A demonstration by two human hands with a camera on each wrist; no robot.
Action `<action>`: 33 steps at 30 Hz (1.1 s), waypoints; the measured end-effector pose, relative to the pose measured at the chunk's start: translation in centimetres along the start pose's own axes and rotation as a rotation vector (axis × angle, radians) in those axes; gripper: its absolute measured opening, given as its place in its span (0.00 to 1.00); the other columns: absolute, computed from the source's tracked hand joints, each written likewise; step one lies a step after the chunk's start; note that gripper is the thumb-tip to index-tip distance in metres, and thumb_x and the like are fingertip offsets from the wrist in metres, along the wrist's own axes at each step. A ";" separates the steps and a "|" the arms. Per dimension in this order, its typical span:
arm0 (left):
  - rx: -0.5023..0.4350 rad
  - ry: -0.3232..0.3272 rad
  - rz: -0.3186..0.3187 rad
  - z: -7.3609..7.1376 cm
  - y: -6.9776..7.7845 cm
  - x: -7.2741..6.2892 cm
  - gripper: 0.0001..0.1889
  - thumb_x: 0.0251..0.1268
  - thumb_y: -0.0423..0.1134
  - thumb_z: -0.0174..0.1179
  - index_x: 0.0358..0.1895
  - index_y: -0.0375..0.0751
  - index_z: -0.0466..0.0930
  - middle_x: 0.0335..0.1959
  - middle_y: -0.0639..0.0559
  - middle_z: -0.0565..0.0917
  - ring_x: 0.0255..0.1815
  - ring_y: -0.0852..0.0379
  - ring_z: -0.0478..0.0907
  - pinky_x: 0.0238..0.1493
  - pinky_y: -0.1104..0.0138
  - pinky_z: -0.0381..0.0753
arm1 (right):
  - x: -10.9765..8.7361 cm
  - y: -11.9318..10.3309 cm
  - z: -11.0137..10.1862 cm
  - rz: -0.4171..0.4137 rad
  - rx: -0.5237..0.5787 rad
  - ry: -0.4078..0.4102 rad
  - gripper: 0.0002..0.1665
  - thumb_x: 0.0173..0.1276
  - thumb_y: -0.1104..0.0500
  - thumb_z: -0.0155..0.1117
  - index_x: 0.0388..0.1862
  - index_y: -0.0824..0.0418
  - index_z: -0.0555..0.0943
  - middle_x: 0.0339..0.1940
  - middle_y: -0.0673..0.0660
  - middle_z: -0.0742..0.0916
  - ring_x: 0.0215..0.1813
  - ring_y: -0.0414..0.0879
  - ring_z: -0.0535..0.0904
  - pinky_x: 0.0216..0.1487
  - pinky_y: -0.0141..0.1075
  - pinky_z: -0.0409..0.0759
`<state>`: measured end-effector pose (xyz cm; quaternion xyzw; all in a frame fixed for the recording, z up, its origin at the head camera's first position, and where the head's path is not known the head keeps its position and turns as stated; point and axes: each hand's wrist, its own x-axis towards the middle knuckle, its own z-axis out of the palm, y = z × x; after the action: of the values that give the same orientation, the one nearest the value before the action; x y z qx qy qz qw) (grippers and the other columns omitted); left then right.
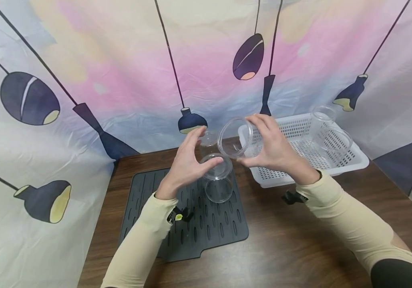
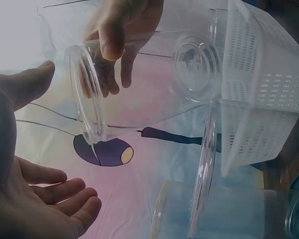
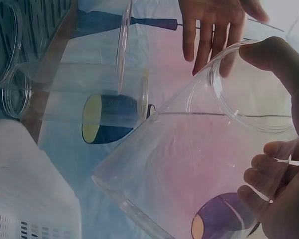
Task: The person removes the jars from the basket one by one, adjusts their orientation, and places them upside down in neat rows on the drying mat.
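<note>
My right hand grips a clear, wide-rimmed jar with thumb and fingers spread round it near its rim. Held in the air, the jar is tilted, its mouth facing my left hand in the left wrist view. My left hand is spread just left of that rim, fingers parted and apart from the jar. Below the hands, a clear jar stands on the dark drying mat, its upper part overlapped by my left thumb. Behind it stands another clear jar, partly hidden by my left fingers.
A white perforated basket is at the right back of the wooden table, with more clear jars in it. A printed cloth backdrop hangs right behind the table's far edge.
</note>
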<state>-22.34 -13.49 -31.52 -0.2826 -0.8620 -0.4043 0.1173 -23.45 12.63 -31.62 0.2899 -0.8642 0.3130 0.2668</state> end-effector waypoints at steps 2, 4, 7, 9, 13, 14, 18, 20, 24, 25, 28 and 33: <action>-0.013 0.000 0.006 0.1 0.1 0.1 0.49 0.54 0.51 0.72 0.77 0.46 0.54 0.74 0.47 0.61 0.71 0.47 0.65 0.68 0.54 0.69 | 0.0 -0.2 0.1 -0.025 -0.012 0.003 0.60 0.30 0.46 0.85 0.66 0.62 0.70 0.62 0.66 0.73 0.64 0.59 0.67 0.63 0.56 0.71; -0.020 -0.001 0.010 0.2 0.2 0.2 0.50 0.54 0.51 0.72 0.77 0.45 0.54 0.74 0.46 0.62 0.70 0.47 0.65 0.67 0.54 0.69 | 0.1 -0.4 0.3 -0.054 -0.019 0.006 0.60 0.30 0.47 0.85 0.65 0.63 0.70 0.62 0.66 0.72 0.64 0.59 0.67 0.63 0.55 0.71; -0.026 -0.001 0.025 0.2 0.4 0.6 0.50 0.53 0.51 0.72 0.77 0.44 0.54 0.73 0.45 0.62 0.70 0.47 0.65 0.67 0.55 0.69 | 0.2 -0.6 0.5 -0.101 -0.033 0.020 0.60 0.30 0.46 0.85 0.65 0.64 0.69 0.61 0.66 0.73 0.63 0.59 0.67 0.62 0.53 0.72; -0.028 0.001 0.034 0.3 0.5 0.8 0.50 0.53 0.53 0.72 0.77 0.43 0.54 0.73 0.46 0.62 0.70 0.49 0.65 0.67 0.56 0.70 | 0.3 -0.7 0.7 -0.130 -0.041 0.027 0.61 0.30 0.46 0.85 0.65 0.64 0.69 0.61 0.66 0.73 0.62 0.59 0.68 0.61 0.52 0.72; -0.037 0.006 0.050 0.5 0.5 1.0 0.51 0.53 0.55 0.71 0.77 0.43 0.54 0.73 0.47 0.62 0.69 0.50 0.66 0.67 0.55 0.70 | 0.4 -0.7 1.1 -0.170 -0.056 0.038 0.61 0.29 0.46 0.85 0.65 0.65 0.69 0.59 0.66 0.74 0.60 0.58 0.68 0.60 0.51 0.73; -0.036 0.005 0.050 0.6 0.5 1.0 0.51 0.53 0.55 0.71 0.77 0.43 0.54 0.73 0.47 0.63 0.69 0.51 0.65 0.67 0.55 0.70 | 0.3 -0.8 1.2 -0.177 -0.058 0.039 0.61 0.29 0.46 0.85 0.64 0.65 0.69 0.59 0.65 0.74 0.60 0.58 0.68 0.59 0.51 0.73; -0.023 -0.002 0.040 0.9 0.6 0.8 0.51 0.53 0.53 0.72 0.77 0.42 0.54 0.72 0.46 0.63 0.69 0.49 0.66 0.67 0.56 0.70 | 0.0 -0.8 1.6 -0.202 -0.064 0.046 0.61 0.29 0.45 0.85 0.64 0.67 0.70 0.58 0.66 0.74 0.59 0.59 0.69 0.60 0.51 0.73; -0.014 -0.005 0.036 1.0 0.7 0.6 0.51 0.52 0.51 0.73 0.77 0.42 0.54 0.72 0.46 0.63 0.68 0.48 0.66 0.66 0.56 0.71 | -0.2 -0.9 1.8 -0.212 -0.070 0.050 0.61 0.28 0.45 0.85 0.64 0.67 0.70 0.58 0.66 0.74 0.59 0.59 0.69 0.60 0.51 0.73; 0.001 -0.005 0.032 1.2 0.9 0.7 0.50 0.52 0.50 0.73 0.77 0.42 0.54 0.72 0.46 0.63 0.68 0.47 0.66 0.65 0.54 0.72 | -0.2 -1.0 2.1 -0.233 -0.084 0.064 0.62 0.27 0.45 0.85 0.63 0.67 0.70 0.57 0.67 0.75 0.58 0.60 0.70 0.60 0.51 0.73; 0.005 -0.007 0.027 1.2 0.9 0.7 0.51 0.52 0.51 0.73 0.77 0.43 0.54 0.72 0.47 0.63 0.68 0.47 0.66 0.65 0.54 0.72 | -0.2 -1.0 2.1 -0.239 -0.088 0.066 0.62 0.27 0.44 0.85 0.63 0.68 0.70 0.57 0.67 0.75 0.58 0.60 0.70 0.59 0.51 0.73; 0.012 -0.012 0.013 1.3 1.0 0.7 0.51 0.52 0.52 0.73 0.77 0.44 0.54 0.72 0.48 0.63 0.68 0.49 0.65 0.65 0.54 0.72 | -0.2 -1.1 2.2 -0.254 -0.098 0.071 0.62 0.27 0.43 0.84 0.63 0.68 0.70 0.56 0.67 0.75 0.58 0.60 0.71 0.59 0.52 0.74; 0.022 -0.014 0.005 1.4 1.2 0.7 0.51 0.52 0.53 0.73 0.77 0.45 0.54 0.71 0.48 0.63 0.68 0.49 0.65 0.64 0.52 0.71 | 0.0 -1.2 2.5 -0.270 -0.114 0.079 0.62 0.28 0.42 0.84 0.63 0.68 0.71 0.56 0.67 0.76 0.58 0.61 0.71 0.59 0.52 0.73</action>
<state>-22.15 -11.53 -31.31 -0.2865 -0.8665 -0.3923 0.1153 -23.38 10.15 -32.83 0.3752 -0.8226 0.2360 0.3561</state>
